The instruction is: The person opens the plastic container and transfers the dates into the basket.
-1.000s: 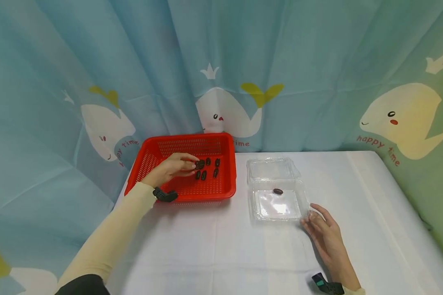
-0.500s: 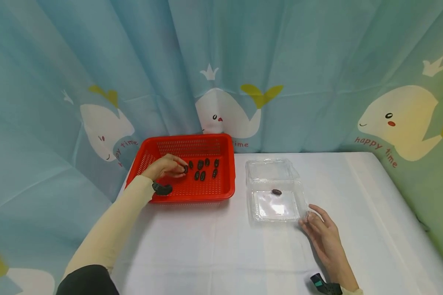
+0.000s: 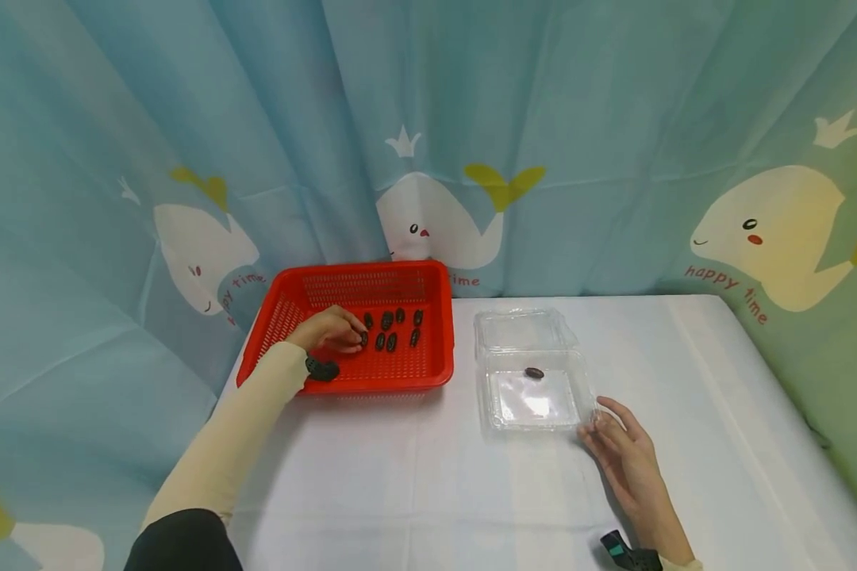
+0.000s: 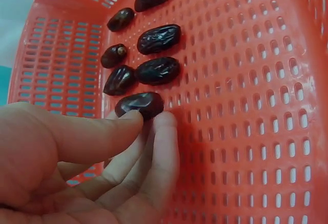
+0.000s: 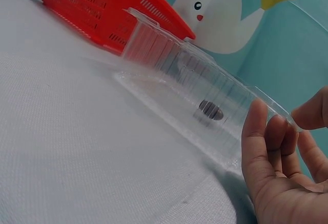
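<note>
Inside the red plastic basket (image 3: 400,373), my left hand (image 3: 332,327) pinches a dark, glossy date (image 4: 139,104) between thumb and fingertips. Several more dates (image 4: 159,39) lie in two rows beside it on the slotted floor. My right hand (image 3: 623,448) grips the near right corner of a clear plastic clamshell box (image 3: 496,396), thumb over the rim and fingers against the outer wall. The box stands with its lid (image 3: 520,328) folded back. One date (image 3: 534,373) lies in its base and shows through the wall in the right wrist view.
Basket and box stand side by side on a white-covered table (image 3: 471,492), the basket to the left. A blue-green curtain (image 3: 600,95) with whale prints hangs right behind and around the table.
My left hand has come back left and then slightly toward me, away from the far row of dates, and now has a date at the near row's left end. The right hand stays at the box corner.
</note>
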`<state>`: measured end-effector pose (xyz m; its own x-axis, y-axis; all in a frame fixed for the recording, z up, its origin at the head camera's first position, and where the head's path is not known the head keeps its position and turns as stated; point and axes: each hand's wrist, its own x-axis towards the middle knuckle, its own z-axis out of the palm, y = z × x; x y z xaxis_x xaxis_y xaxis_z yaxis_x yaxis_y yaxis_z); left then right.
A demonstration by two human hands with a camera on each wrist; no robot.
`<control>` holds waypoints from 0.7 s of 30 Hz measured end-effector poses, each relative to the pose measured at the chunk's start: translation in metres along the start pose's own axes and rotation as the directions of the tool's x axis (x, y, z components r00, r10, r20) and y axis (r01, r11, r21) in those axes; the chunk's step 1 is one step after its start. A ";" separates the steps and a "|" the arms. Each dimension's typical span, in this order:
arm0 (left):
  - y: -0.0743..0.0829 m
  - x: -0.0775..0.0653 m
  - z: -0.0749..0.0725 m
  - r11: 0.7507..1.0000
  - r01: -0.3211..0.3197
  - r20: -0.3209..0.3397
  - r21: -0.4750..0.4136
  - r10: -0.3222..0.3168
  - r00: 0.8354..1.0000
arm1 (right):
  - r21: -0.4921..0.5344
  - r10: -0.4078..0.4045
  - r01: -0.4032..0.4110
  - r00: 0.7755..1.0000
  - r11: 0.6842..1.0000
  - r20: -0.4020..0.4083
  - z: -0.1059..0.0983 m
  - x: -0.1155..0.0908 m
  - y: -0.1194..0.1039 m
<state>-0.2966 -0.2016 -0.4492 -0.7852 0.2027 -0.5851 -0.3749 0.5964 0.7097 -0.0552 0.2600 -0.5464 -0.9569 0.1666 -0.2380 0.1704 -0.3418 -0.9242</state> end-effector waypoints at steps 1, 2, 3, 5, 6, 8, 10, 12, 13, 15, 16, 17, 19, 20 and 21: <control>0.000 0.000 0.001 1.000 0.001 0.003 -0.003 -0.001 1.000 | -0.003 0.002 -0.002 1.000 1.000 -0.002 0.000 0.000 0.000; 0.000 0.000 0.001 1.000 0.001 0.006 0.000 -0.001 1.000 | -0.006 0.004 -0.004 1.000 1.000 -0.004 0.001 0.000 0.000; 0.001 0.001 0.002 1.000 0.006 0.009 0.001 -0.006 1.000 | -0.012 0.004 -0.004 1.000 1.000 -0.004 0.001 0.000 0.000; 0.002 0.001 0.003 1.000 0.010 0.011 0.007 -0.010 1.000 | -0.019 0.005 -0.005 1.000 1.000 -0.005 0.001 0.000 -0.001; 0.002 0.000 0.003 1.000 0.011 0.011 0.014 -0.011 1.000 | -0.020 0.005 -0.005 1.000 1.000 -0.005 0.001 0.001 -0.001; 0.002 -0.001 0.003 1.000 0.014 0.012 0.021 -0.014 1.000 | -0.027 0.005 -0.005 1.000 1.000 -0.004 0.001 0.001 -0.001; 0.001 -0.002 0.003 1.000 0.009 0.012 0.029 -0.009 1.000 | -0.030 0.005 -0.005 1.000 1.000 -0.003 0.001 0.001 -0.001; 0.001 -0.003 0.003 0.999 0.003 0.014 0.036 -0.003 1.000 | -0.031 0.003 -0.003 1.000 1.000 -0.002 0.001 0.000 0.000; 0.002 -0.004 0.003 0.999 -0.002 0.016 0.037 0.002 1.000 | -0.031 0.001 -0.001 1.000 1.000 0.000 0.000 0.000 0.000; 0.002 -0.005 0.001 0.999 -0.016 0.019 0.045 0.015 1.000 | -0.026 -0.002 0.002 1.000 1.000 0.004 0.000 0.000 0.000; 0.003 -0.006 0.000 0.999 -0.023 0.018 0.049 0.022 1.000 | -0.020 -0.004 0.004 1.000 1.000 0.007 0.000 0.000 0.000; 0.003 -0.006 0.000 0.999 -0.026 0.013 0.048 0.025 1.000 | -0.017 -0.006 0.006 1.000 1.000 0.009 0.000 0.000 0.000; 0.005 -0.007 -0.003 0.998 -0.033 0.009 0.054 0.033 0.999 | -0.012 -0.009 0.009 1.000 1.000 0.012 0.000 0.000 0.000; 0.006 -0.007 -0.004 0.998 -0.035 0.004 0.057 0.035 0.999 | -0.009 -0.009 0.009 1.000 1.000 0.013 0.000 -0.001 0.000; 0.007 -0.008 -0.005 0.997 -0.040 0.004 0.060 0.039 0.999 | -0.007 -0.009 0.009 1.000 1.000 0.013 0.000 -0.001 0.000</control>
<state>-0.2951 -0.2029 -0.4377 -0.7974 0.2291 -0.5583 -0.3132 0.6336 0.7074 -0.0546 0.2602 -0.5461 -0.9612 0.1577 -0.2263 0.1638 -0.3338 -0.9283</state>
